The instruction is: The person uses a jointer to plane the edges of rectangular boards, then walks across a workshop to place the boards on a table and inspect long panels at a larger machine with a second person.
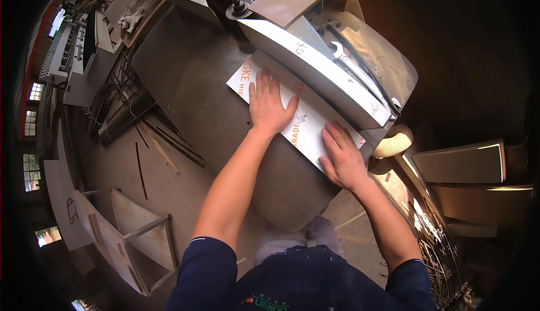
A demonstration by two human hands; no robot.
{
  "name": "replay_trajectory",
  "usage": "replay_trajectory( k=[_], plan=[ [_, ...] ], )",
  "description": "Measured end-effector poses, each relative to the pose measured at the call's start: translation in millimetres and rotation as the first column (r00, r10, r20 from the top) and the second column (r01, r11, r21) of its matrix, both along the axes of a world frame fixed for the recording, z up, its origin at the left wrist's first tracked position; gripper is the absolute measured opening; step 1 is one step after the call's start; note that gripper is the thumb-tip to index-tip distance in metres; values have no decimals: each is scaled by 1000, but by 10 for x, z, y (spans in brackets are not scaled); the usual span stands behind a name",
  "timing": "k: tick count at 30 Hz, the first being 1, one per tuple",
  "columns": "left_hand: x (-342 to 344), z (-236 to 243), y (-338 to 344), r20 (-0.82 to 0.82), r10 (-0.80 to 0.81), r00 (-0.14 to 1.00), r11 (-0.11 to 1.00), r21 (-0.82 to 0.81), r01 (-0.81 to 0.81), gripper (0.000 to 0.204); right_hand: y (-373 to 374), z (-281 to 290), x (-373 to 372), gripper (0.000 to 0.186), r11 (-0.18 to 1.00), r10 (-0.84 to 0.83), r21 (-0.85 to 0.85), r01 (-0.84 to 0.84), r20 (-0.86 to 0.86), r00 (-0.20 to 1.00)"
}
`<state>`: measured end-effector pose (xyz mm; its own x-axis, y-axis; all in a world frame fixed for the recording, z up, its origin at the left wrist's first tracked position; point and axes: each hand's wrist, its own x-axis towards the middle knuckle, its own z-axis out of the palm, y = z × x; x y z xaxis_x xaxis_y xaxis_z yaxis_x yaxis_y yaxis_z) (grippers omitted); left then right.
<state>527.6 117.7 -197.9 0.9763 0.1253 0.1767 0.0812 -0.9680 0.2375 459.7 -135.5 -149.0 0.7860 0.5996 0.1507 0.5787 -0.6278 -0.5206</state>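
A white panel with orange print [310,136] lies flat on the dark metal machine table [197,80]. Its far long edge runs along a white straight fence [318,66]; whether the two touch all the way I cannot tell. My left hand [271,107] rests palm down on the panel's left half, fingers stretched out and thumb spread. On the right end, my right hand [344,158] also presses flat, its fingers extended forward and its thumb near the close edge. A dark round cutter spindle [239,8] stands beyond the fence's left end.
Behind the fence lies an open-end wrench [355,68]. A ribbed hose [394,142] curves beside the table's right edge. Wooden strips [169,148] and a wooden frame [140,232] are on the floor at left; several boards [461,164] stand at right.
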Motion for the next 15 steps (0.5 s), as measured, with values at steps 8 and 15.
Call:
replay_trajectory(
  k=[8,15],
  plan=[
    [222,3,124,23,66,998,998,-18,-65,86,284,-98,299,81,987,53,-149,-53,-5,999],
    [295,16,202,-16,128,992,992,-8,-129,91,472,-75,425,81,993,72,-97,-73,-16,997]
  ],
)
